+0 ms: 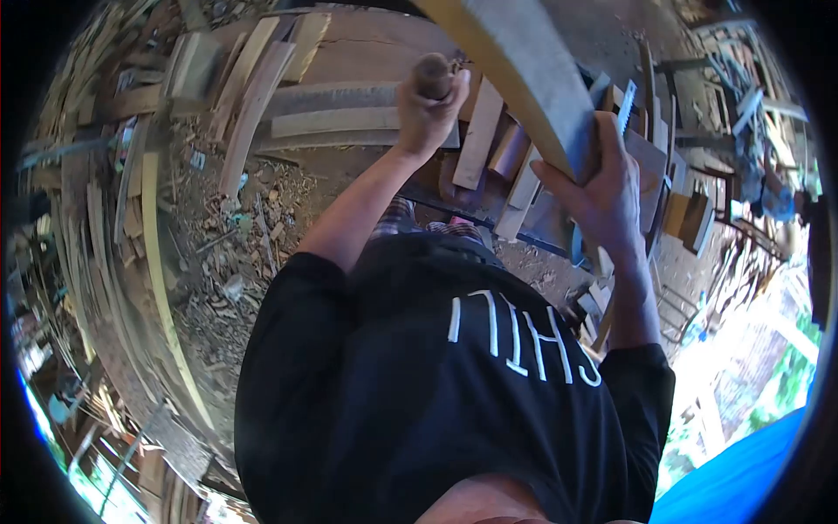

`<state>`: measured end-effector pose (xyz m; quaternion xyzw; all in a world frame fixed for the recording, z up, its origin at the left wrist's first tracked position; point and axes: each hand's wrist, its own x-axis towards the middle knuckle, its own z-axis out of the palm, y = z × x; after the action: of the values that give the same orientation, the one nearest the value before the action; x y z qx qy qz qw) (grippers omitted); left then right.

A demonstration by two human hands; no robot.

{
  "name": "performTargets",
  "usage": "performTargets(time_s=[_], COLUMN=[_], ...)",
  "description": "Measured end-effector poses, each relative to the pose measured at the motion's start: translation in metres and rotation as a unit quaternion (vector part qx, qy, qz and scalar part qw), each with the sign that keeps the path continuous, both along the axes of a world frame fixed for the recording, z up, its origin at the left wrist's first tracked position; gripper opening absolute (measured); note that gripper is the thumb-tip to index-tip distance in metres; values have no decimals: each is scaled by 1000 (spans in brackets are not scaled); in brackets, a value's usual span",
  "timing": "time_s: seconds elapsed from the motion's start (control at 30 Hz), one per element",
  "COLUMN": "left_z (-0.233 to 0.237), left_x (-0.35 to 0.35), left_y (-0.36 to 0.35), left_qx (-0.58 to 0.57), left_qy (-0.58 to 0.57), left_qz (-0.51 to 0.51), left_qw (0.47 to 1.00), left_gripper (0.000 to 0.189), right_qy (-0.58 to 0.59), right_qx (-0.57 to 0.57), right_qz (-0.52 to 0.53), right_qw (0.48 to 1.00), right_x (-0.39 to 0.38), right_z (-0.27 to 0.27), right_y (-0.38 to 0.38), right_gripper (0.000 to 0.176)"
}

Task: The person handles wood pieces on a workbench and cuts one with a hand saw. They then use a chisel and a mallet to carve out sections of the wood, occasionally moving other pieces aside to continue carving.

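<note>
dirt ground [205, 301] strewn with planks [336, 122] and wood chips [271, 188].

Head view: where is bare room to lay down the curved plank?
The barest patch is the wide brown surface beyond the left hand, bordered by pale boards and the curved plank. Between it and the right hand, offcuts crowd. The ground beside the left arm is littered with chips.

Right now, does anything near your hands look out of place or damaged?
Nothing looks broken. The left hand grips a round wooden handle; the right hand holds a curved plank. One oddity: a toothed saw blade sits right by the right hand, and wood chips lie strewn to the left.
</note>
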<state>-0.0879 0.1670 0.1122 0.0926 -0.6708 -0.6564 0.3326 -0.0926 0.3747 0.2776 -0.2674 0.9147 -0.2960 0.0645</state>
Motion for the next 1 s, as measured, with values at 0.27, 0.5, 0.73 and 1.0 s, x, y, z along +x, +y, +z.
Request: performTargets(time_s=[0.27, 0.5, 0.73, 1.0], left_z=[-1, -2, 2, -3], left_x=[4, 1, 7, 7], left_y=[0, 1, 3, 1], left_qx=[-60, -45, -9, 71], left_qy=[-28, 23, 28, 11], left_qz=[-3, 19, 28, -6], left_qw=[998, 999, 999, 997], left_gripper=[15, 13, 17, 20], right_qy=[90, 51, 115, 102], right_qx=[-140, 109, -87, -112], right_qz=[62, 34, 94, 77], right_qw=[984, 992, 985, 985], right_x=[6, -14, 0, -6], right_z=[33, 2, 15, 39], right_y=[-16, -10, -15, -30], right_gripper=[61, 59, 56, 53])
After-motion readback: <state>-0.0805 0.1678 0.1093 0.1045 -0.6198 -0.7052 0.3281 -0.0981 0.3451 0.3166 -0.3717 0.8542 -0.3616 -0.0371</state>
